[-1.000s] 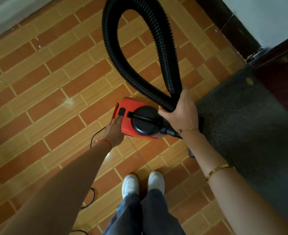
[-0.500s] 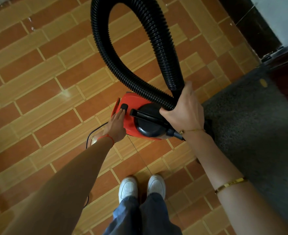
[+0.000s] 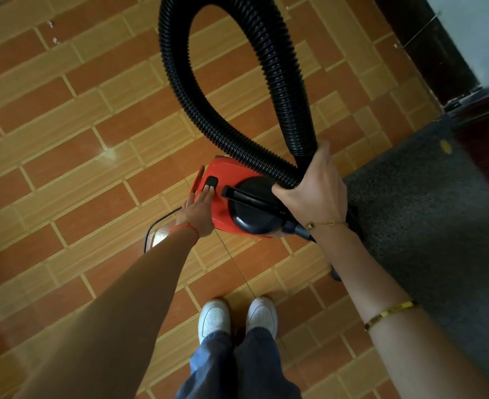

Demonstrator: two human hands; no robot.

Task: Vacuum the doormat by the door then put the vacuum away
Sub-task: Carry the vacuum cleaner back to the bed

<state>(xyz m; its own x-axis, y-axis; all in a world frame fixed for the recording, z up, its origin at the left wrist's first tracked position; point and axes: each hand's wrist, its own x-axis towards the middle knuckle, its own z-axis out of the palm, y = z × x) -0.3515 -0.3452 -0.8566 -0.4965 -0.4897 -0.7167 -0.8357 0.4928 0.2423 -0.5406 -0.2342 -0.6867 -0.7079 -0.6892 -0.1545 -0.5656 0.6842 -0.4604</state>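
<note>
Vacuum [image 3: 231,180]: a small red canister with a black round front and a black handle bar, sitting on the tiled floor [image 3: 73,174] just ahead of the person's 2 white shoes [image 3: 213,318]. Its black ribbed hose [image 3: 237,70] rises from the body, loops far up the frame and comes back down to the right side of the canister.

Right hand [image 3: 314,191] is wrapped around the lower end of the hose, fingers curled round it, right above the canister's black front. Left hand [image 3: 198,210] lies on the near left part of the red body with fingers straight, their tips touching the black button [image 3: 211,182] on top.

Doormat [image 3: 427,214], dark grey and coarse, lies on the floor to the right, its edge just beside the vacuum; a small yellow speck shows on its far part. A black power cord [image 3: 157,226] curves on the tiles left of the left wrist.
</note>
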